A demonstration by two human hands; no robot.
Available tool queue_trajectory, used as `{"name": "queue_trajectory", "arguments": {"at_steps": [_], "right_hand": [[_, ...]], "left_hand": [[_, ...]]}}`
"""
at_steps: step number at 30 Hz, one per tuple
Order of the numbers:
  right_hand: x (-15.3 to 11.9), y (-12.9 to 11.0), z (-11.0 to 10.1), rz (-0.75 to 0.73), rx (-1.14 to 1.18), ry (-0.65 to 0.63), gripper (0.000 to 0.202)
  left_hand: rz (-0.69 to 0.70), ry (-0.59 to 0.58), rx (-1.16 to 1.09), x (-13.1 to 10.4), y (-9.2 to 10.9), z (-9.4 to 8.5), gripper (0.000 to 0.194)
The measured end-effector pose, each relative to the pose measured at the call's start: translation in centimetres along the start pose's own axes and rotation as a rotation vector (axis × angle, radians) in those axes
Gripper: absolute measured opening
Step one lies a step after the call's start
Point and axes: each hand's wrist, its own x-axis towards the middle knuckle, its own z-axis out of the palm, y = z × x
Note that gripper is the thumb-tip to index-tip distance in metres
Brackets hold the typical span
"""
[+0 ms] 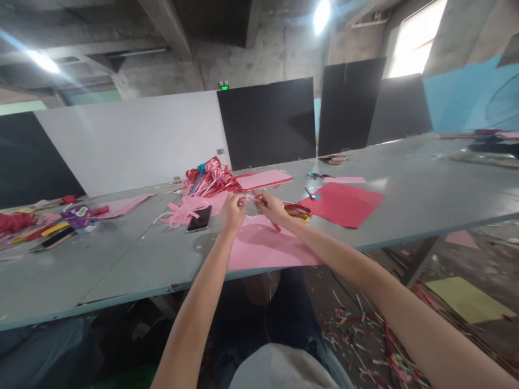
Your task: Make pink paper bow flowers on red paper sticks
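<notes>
A: What lies around the hands?
B: Phone (199, 219) at nine o'clock, scissors (299, 210) at three, red sheet (344, 203) beyond them, ribbon heap (208, 179) at eleven.
A: And the hands themselves?
B: Left hand (232, 212) and right hand (270, 207) both pinch a thin pink strip (253, 199) (small, blurred) above the pink sheet (265, 246) on the table (121, 259).

Dim room, glaring ceiling lamp (321, 15) and window (417, 40), wide-angle bending at edges, soft blur
</notes>
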Motion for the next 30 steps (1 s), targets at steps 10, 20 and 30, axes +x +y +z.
{"name": "queue_trajectory", "arguments": {"at_steps": [10,20,30], "right_hand": [[1.1,1.0,-0.6,0.095,0.182,0.039,0.018],[0.9,-0.4,-1.4,0.036,0.010,0.096,0.015],[0.5,-0.5,-1.8,-0.123,-0.252,0.176,0.017]], "left_hand": [[-0.048,-0.005,-0.019,0.1,0.1,0.0,0.010],[0.261,-0.084,0.173,-0.7,0.2,0.0,0.016],[-0.141,-0.211,0.321,-0.4,-1.5,-0.7,0.027]]}}
